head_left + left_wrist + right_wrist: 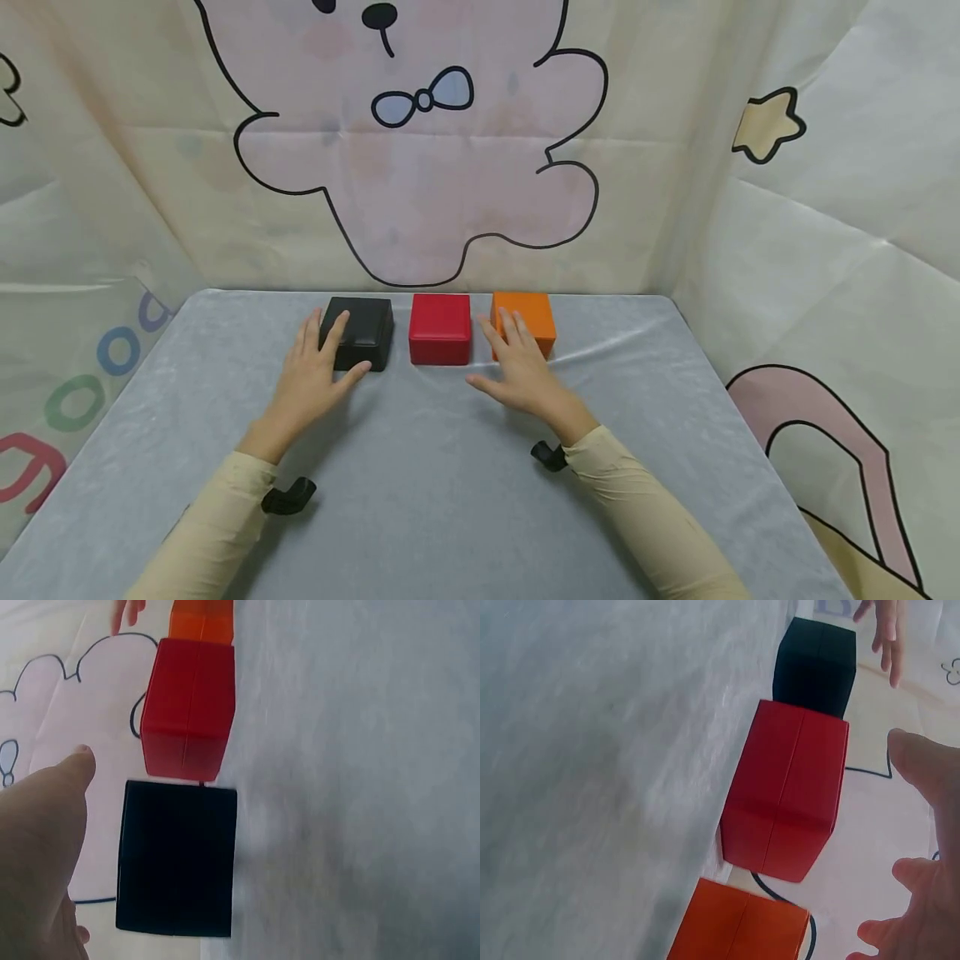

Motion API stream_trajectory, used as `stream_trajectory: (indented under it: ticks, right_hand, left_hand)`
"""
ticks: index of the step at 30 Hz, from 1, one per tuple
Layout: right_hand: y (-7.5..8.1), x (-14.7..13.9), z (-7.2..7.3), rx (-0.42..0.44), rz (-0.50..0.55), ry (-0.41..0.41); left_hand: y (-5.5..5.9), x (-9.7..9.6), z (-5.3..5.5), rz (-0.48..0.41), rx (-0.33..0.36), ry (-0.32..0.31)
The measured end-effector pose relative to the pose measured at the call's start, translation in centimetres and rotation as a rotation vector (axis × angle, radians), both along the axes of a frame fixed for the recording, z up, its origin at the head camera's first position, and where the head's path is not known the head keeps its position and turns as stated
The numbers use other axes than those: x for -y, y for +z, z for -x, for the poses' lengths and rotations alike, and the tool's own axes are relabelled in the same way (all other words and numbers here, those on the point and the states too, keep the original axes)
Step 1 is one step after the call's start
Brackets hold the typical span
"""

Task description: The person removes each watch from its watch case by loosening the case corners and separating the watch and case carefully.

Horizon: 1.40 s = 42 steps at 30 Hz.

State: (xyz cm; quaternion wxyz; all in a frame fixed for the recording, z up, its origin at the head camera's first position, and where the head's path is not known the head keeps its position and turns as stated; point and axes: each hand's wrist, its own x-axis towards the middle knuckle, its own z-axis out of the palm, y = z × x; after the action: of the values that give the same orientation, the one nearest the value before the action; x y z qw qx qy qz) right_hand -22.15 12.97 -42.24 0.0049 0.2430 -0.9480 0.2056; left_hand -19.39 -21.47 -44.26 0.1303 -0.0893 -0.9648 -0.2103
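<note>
Left hand (309, 379) released, fingers extended and slightly apart over the left side of the black box (369, 321), thumb out toward its near right corner. Right hand (525, 371) also released, fingers spread in front of the orange box (538, 317), thumb out toward the near side of the red box (440, 325). Nothing grasped by either; contact with the boxes impossible to tell.

All three boxes in a row near the far edge of the tabletop (427, 500): black at left, red in the middle, orange at right, with narrow gaps between. Thin seam along the red box in both wrist views.

Farther out, pale sleeves (206, 529) on both forearms, with a small black fitting (288, 497) by each cuff. Behind the tabletop, a hanging sheet (660, 167) with a pink figure (420, 183) and blue bow tie (423, 100). To the right, a yellow star (767, 127); to the left, coloured letters (75, 402).
</note>
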Motion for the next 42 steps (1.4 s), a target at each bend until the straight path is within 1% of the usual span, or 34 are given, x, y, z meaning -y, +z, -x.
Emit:
stream_trajectory:
  ticks: [6, 12, 15, 22, 25, 28, 32, 34, 36, 40, 42]
  right_hand:
    - [0.1, 1.6, 0.4, 0.008, 0.034, 0.038]
    - [0.3, 3.8, 0.4, 0.073, 0.089, 0.099]
    - [0.3, 5.1, 0.3, 0.096, 0.123, 0.131]
    - [-0.3, 7.8, 0.1, 0.155, 0.187, 0.165]
    - [-0.5, 8.7, -0.2, 0.185, 0.226, 0.185]
    - [-0.6, 9.5, -0.5, 0.187, 0.253, 0.2]
    - [-0.4, 10.4, -0.7, 0.197, 0.305, 0.222]
    - [-0.3, 10.9, -0.7, 0.23, 0.344, 0.231]
    - [-0.3, 11.4, -0.7, 0.281, 0.396, 0.235]
    - [-0.8, 12.5, -0.5, 0.405, 0.491, 0.216]
    - [-1.1, 13.1, -0.5, 0.469, 0.541, 0.192]
  left_hand:
    - [0.3, 1.6, 0.9, -0.044, 0.009, -0.029]
    - [0.7, 2.8, 1.5, -0.128, 0.063, -0.044]
    - [0.7, 3.4, 1.6, -0.177, 0.083, -0.044]
    - [0.2, 4.3, 1.7, -0.282, 0.099, -0.066]
    - [0.0, 4.6, 1.7, -0.349, 0.141, -0.062]
    - [-0.1, 4.9, 1.6, -0.415, 0.183, -0.05]
    - [-0.2, 5.1, 1.7, -0.453, 0.214, -0.043]
    - [-0.2, 5.2, 1.8, -0.463, 0.237, -0.042]
    - [-0.3, 5.3, 1.9, -0.49, 0.276, -0.042]
    - [-0.5, 5.3, 2.0, -0.582, 0.367, -0.024]
    - [-0.6, 5.4, 2.1, -0.624, 0.398, -0.017]
